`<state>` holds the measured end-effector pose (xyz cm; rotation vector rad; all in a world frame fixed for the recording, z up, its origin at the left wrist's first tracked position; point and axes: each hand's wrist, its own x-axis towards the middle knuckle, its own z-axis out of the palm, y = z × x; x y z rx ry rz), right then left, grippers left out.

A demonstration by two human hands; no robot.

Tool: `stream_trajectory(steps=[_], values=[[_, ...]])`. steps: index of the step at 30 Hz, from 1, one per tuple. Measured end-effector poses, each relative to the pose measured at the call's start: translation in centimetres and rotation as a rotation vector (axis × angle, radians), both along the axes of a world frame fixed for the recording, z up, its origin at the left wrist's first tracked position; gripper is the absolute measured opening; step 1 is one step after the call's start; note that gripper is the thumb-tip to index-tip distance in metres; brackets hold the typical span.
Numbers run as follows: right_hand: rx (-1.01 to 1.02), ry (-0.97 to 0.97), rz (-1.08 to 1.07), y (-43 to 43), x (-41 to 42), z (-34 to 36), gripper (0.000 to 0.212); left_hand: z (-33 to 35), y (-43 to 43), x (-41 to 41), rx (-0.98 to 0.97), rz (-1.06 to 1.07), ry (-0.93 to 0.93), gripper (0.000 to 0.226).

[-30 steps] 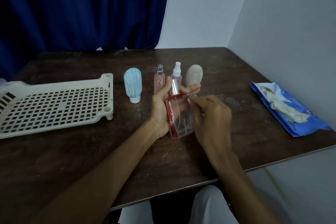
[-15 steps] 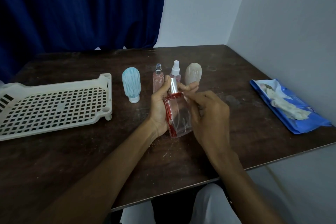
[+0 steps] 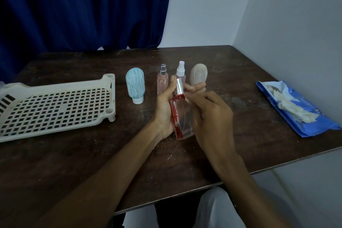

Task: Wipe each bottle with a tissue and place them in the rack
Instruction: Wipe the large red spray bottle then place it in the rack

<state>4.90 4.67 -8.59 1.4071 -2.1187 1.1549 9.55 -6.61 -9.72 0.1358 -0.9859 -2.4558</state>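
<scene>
right hand (image 3: 212, 116) moved further over bottle (image 3: 180, 114), left hand (image 3: 164, 105) gripping

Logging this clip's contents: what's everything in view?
rack: 1, cream, table's left
blue squeeze bottle: 1, light blue, beside rack
silver-topped spray bottle: 1, pink, mid-table
white-topped spray bottle: 1, pink, behind hands
beige squeeze bottle: 1, beige, row's right end
clear spray bottle: 1, red-edged, in both hands
tissue pack: 1, blue, table's right
table: 1, dark brown
curtain: 1, dark blue, behind
left hand: grips that bottle
right hand: fingers curled at it
</scene>
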Motion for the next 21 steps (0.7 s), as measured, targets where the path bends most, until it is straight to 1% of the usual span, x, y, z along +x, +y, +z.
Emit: stream_trajectory(steps=[1, 2, 4, 6, 9, 11, 15, 18, 21], values=[[0.019, 0.000, 0.012, -0.4, 0.1, 0.2, 0.032, 0.0, 0.0, 0.1, 0.002, -0.001, -0.004, 0.052], [0.022, -0.001, 0.025, -0.6, 0.2, 0.3, 0.032, 0.1, 0.0, 0.1, 0.003, 0.001, -0.008, 0.052], [-0.024, -0.025, 0.066, -0.6, 0.6, 0.2, 0.026, 0.1, -0.1, 0.1, 0.008, 0.005, -0.008, 0.052], [-0.066, -0.028, 0.093, -0.3, 1.2, -0.2, 0.027, 0.1, -0.3, -0.1, 0.005, 0.014, -0.013, 0.052], [-0.020, 0.093, 0.074, 0.5, 2.0, -0.9, 0.031, 0.0, -0.5, -0.1, -0.008, 0.023, -0.021, 0.052], [-0.018, 0.140, 0.049, 1.2, 1.8, -1.6, 0.023, -0.2, -0.8, 0.0, 0.001, 0.012, -0.028, 0.053], [-0.023, 0.073, -0.048, 1.6, -0.2, -1.8, 0.019, -0.2, -1.1, 0.0, 0.009, 0.010, -0.031, 0.051], [-0.030, 0.014, -0.040, 0.5, -1.3, -1.3, 0.012, -0.3, -0.8, 0.0, 0.009, 0.051, -0.037, 0.051], [-0.061, 0.029, -0.003, 0.0, -0.8, -1.0, 0.013, -0.3, -0.7, 0.0, 0.026, 0.051, -0.034, 0.055]])
